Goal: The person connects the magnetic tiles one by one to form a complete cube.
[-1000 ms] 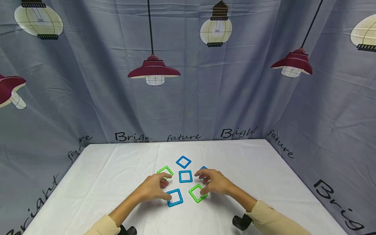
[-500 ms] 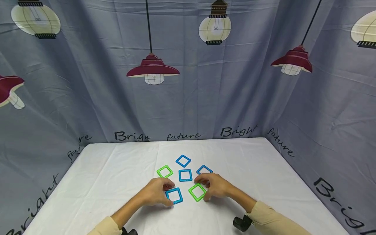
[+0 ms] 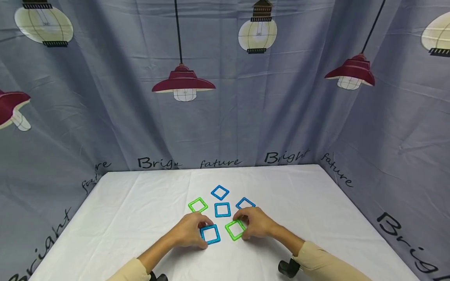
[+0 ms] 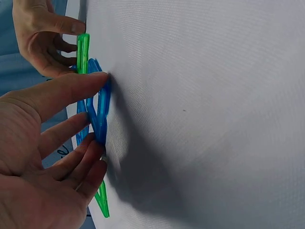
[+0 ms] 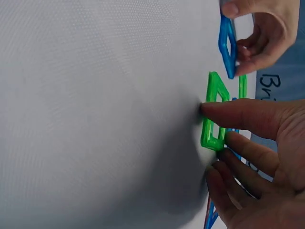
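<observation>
The left hand (image 3: 190, 232) has its grip on a blue frame (image 3: 218, 232), the right hand (image 3: 256, 223) on a green frame (image 3: 230, 233); uneven pressure could make either slip.

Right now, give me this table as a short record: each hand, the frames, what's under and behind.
Left hand: grips the near blue frame
Right hand: grips the near green frame
Other frames: far blue frame, centre blue frame, right blue frame, left green frame
Total: four blue, two green
Surface: white cloth
Backdrop: grey-blue curtain with printed lamps
</observation>
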Action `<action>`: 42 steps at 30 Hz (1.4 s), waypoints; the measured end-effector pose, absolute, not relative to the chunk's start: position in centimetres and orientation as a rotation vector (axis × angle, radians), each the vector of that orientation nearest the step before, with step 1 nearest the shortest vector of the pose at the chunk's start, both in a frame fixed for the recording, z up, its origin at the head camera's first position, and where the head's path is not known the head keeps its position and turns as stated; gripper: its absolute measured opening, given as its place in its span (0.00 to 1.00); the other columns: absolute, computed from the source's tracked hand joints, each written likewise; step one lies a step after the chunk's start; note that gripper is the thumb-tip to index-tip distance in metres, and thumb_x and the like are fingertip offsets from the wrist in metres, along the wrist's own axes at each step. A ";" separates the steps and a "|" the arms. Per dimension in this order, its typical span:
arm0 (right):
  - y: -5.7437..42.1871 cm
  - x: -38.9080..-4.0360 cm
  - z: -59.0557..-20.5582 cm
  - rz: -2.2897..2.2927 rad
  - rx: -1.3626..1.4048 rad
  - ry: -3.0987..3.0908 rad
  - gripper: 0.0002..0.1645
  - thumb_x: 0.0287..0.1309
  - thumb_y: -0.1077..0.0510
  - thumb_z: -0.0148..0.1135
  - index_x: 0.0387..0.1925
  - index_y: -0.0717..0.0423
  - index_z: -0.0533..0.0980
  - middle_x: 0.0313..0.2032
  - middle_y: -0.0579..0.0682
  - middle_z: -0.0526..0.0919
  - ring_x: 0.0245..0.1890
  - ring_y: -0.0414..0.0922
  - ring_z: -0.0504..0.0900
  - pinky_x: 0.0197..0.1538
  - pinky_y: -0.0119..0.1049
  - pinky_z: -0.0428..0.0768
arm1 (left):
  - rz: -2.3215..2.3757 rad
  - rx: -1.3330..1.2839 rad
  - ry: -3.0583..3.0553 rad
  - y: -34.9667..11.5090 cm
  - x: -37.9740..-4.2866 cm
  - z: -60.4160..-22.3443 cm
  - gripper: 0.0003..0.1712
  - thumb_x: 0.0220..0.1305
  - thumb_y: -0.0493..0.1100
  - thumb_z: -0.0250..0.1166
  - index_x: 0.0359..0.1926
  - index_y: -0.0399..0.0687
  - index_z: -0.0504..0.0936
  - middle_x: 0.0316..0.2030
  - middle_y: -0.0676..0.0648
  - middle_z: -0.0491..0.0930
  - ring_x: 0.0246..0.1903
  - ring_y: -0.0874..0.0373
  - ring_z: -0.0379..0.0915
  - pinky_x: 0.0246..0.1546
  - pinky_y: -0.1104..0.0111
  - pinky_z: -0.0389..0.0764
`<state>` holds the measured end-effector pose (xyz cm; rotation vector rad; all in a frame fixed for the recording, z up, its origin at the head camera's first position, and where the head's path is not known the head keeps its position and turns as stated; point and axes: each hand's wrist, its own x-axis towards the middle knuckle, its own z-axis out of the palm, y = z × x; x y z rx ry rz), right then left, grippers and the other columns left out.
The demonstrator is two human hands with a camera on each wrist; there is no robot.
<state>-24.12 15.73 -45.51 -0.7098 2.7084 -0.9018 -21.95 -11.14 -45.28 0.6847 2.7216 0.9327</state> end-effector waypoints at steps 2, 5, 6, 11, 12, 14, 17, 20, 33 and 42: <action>15.6 -24.0 -45.6 -0.907 -0.707 2.714 0.31 0.33 0.66 0.82 0.47 0.55 0.84 0.43 0.47 0.85 0.43 0.45 0.77 0.48 0.42 0.80 | 0.915 0.685 2.725 -11.1 -22.0 -45.4 0.31 0.38 0.42 0.85 0.49 0.49 0.88 0.38 0.50 0.80 0.39 0.57 0.73 0.43 0.62 0.76; 15.3 -23.8 -45.6 -0.901 -0.710 2.732 0.30 0.35 0.64 0.82 0.47 0.55 0.84 0.42 0.46 0.85 0.43 0.44 0.77 0.49 0.41 0.80 | 0.899 0.689 2.730 -11.0 -22.0 -45.4 0.31 0.38 0.43 0.84 0.50 0.51 0.88 0.38 0.50 0.79 0.38 0.57 0.71 0.42 0.62 0.75; 15.3 -23.8 -45.6 -0.904 -0.717 2.736 0.30 0.35 0.63 0.83 0.46 0.55 0.84 0.42 0.46 0.85 0.42 0.44 0.77 0.48 0.41 0.80 | 0.896 0.694 2.734 -11.0 -22.1 -45.4 0.32 0.38 0.43 0.84 0.50 0.51 0.88 0.38 0.50 0.79 0.38 0.57 0.70 0.42 0.63 0.74; 14.8 -23.7 -45.5 -0.912 -0.754 2.733 0.29 0.37 0.60 0.84 0.46 0.57 0.84 0.41 0.47 0.84 0.41 0.45 0.77 0.46 0.39 0.80 | 0.913 0.700 2.722 -11.0 -22.3 -45.3 0.32 0.39 0.42 0.84 0.51 0.51 0.88 0.38 0.49 0.78 0.38 0.56 0.70 0.40 0.64 0.73; 14.7 -23.7 -45.5 -0.916 -0.760 2.731 0.29 0.37 0.60 0.84 0.46 0.57 0.84 0.41 0.48 0.84 0.41 0.45 0.77 0.46 0.38 0.79 | 0.918 0.704 2.720 -11.0 -22.3 -45.3 0.32 0.39 0.42 0.84 0.51 0.51 0.88 0.38 0.49 0.78 0.38 0.56 0.70 0.39 0.64 0.73; 14.5 -23.7 -45.5 -0.912 -0.762 2.733 0.29 0.37 0.59 0.84 0.45 0.57 0.83 0.40 0.48 0.84 0.40 0.45 0.76 0.45 0.37 0.78 | 0.922 0.704 2.713 -11.1 -22.4 -45.3 0.32 0.39 0.42 0.83 0.52 0.51 0.88 0.38 0.48 0.78 0.37 0.56 0.70 0.39 0.65 0.73; 14.4 -23.8 -45.6 -0.904 -0.759 2.744 0.29 0.36 0.59 0.85 0.45 0.57 0.83 0.40 0.48 0.83 0.40 0.45 0.76 0.44 0.37 0.78 | 0.921 0.709 2.708 -11.1 -22.4 -45.3 0.32 0.40 0.41 0.83 0.52 0.51 0.88 0.38 0.48 0.78 0.37 0.55 0.70 0.38 0.65 0.72; 14.3 -23.8 -45.7 -0.894 -0.750 2.755 0.29 0.36 0.58 0.85 0.45 0.56 0.83 0.39 0.47 0.83 0.40 0.45 0.76 0.44 0.36 0.78 | 0.921 0.708 2.702 -11.1 -22.5 -45.3 0.32 0.40 0.41 0.83 0.52 0.51 0.88 0.38 0.48 0.77 0.38 0.55 0.70 0.38 0.66 0.73; 14.0 -23.8 -45.7 -0.879 -0.786 2.777 0.28 0.36 0.56 0.84 0.43 0.56 0.82 0.38 0.47 0.82 0.38 0.44 0.75 0.43 0.34 0.77 | 0.905 0.676 2.687 -11.0 -22.6 -45.1 0.33 0.40 0.39 0.82 0.53 0.53 0.87 0.39 0.47 0.76 0.38 0.55 0.69 0.39 0.63 0.73; 14.0 -23.8 -45.8 -0.885 -0.778 2.770 0.28 0.36 0.56 0.84 0.43 0.56 0.82 0.38 0.46 0.81 0.39 0.44 0.75 0.44 0.35 0.77 | 0.877 0.670 2.685 -11.0 -22.6 -45.1 0.34 0.39 0.39 0.82 0.54 0.53 0.86 0.39 0.48 0.75 0.38 0.55 0.68 0.40 0.62 0.74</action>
